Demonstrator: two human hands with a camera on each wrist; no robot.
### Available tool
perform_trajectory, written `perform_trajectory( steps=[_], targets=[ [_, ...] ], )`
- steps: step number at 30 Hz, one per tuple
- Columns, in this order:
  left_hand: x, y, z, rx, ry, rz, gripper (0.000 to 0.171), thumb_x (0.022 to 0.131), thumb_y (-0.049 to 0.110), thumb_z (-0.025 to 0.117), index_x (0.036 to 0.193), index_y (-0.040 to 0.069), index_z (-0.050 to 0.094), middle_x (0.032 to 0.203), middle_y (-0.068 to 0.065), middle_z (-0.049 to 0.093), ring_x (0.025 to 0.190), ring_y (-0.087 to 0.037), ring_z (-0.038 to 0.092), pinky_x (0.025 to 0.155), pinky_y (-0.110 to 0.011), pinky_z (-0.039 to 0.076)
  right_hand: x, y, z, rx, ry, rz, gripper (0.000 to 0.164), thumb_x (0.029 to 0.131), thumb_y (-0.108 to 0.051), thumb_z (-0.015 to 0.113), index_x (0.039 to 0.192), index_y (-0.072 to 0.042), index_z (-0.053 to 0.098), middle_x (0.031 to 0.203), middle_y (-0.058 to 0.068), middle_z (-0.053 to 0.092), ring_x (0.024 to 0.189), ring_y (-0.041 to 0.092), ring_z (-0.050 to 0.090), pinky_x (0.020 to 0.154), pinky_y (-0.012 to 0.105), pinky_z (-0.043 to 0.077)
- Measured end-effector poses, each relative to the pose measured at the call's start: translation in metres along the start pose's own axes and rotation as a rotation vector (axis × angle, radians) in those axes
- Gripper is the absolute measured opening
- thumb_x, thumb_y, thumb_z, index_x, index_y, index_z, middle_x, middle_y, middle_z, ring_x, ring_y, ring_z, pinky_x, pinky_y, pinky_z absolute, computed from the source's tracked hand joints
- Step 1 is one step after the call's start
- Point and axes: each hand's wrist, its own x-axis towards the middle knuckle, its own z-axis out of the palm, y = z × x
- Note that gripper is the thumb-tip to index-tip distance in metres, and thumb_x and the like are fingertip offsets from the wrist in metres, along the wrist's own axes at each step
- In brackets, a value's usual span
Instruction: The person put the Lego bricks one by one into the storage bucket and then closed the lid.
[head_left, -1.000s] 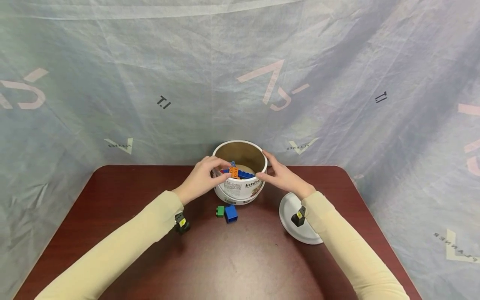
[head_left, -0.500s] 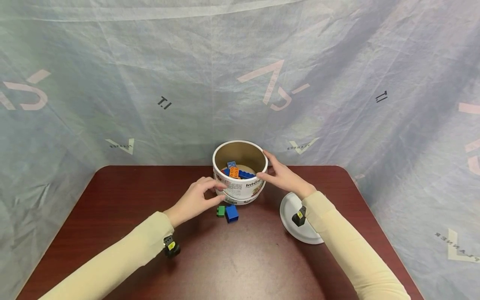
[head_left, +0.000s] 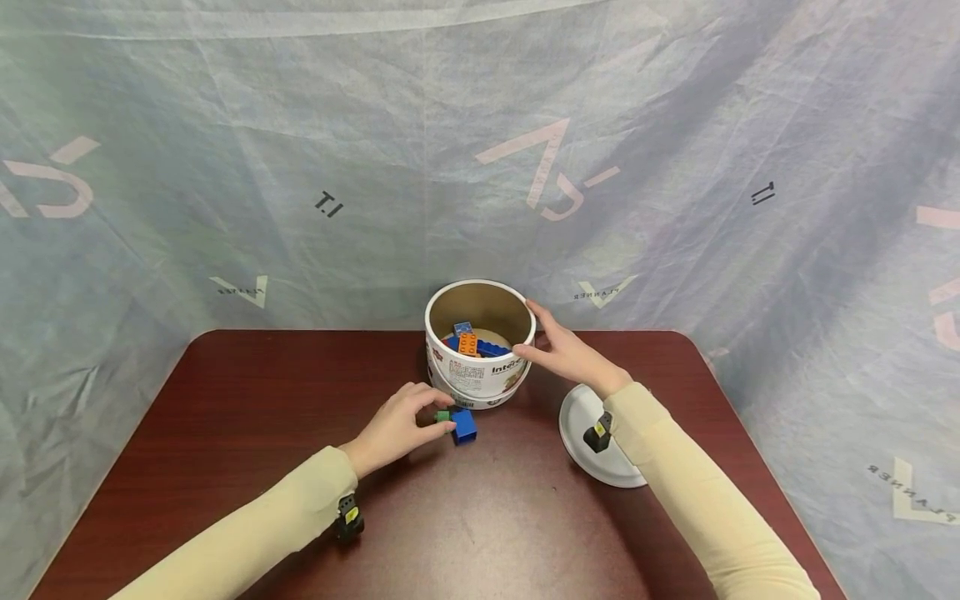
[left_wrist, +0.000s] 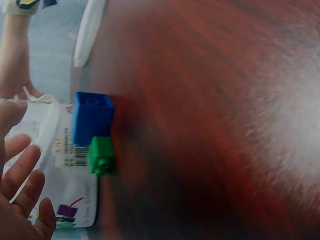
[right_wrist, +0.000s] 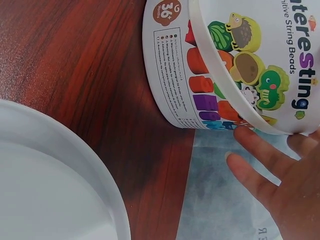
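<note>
In the head view, my left hand reaches over the table with thumb and fingers parted on either side of a small green toy brick. Beside that brick stands a larger blue brick; the left wrist view shows the fingers spread a little apart from both. My right hand rests against the right side of a round white bucket, its spread fingers and thumb touching near the rim. Inside the bucket lie an orange brick and several blue ones.
A white round lid lies on the dark red table, partly under the right wrist. The bucket's white handle hangs down its side. A grey cloth hangs behind and beside the table.
My left hand has left the bucket's mouth and come down toward the front, to the green brick. The right hand stays against the bucket.
</note>
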Motion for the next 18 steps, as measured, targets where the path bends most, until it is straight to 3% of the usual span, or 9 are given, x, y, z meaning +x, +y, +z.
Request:
perform_trajectory(
  steps=[7, 18],
  targets=[
    [0.001, -0.007, 0.017, 0.092, -0.001, -0.016, 0.040, 0.091, 0.032, 0.083, 0.124, 0.012, 0.073, 0.112, -0.002, 0.067, 0.100, -0.018, 0.055, 0.084, -0.038, 0.051, 0.000, 0.000, -0.001, 0.010, 0.003, 0.004, 0.097, 0.100, -0.052, 0.066, 0.169, -0.024, 0.004, 0.153, 0.024, 0.047, 0.123, 0.032, 0.063, 0.100, 0.052, 0.055],
    [0.006, -0.005, 0.032, 0.192, -0.014, -0.015, 0.052, 0.088, 0.035, 0.085, 0.132, 0.011, 0.070, 0.120, -0.006, 0.068, 0.104, -0.023, 0.056, 0.090, -0.045, 0.049, 0.000, 0.000, 0.000, 0.007, 0.008, 0.003, 0.098, 0.100, -0.050, 0.067, 0.169, -0.022, 0.004, 0.153, 0.025, 0.046, 0.123, 0.034, 0.063, 0.102, 0.052, 0.054]
  ],
)
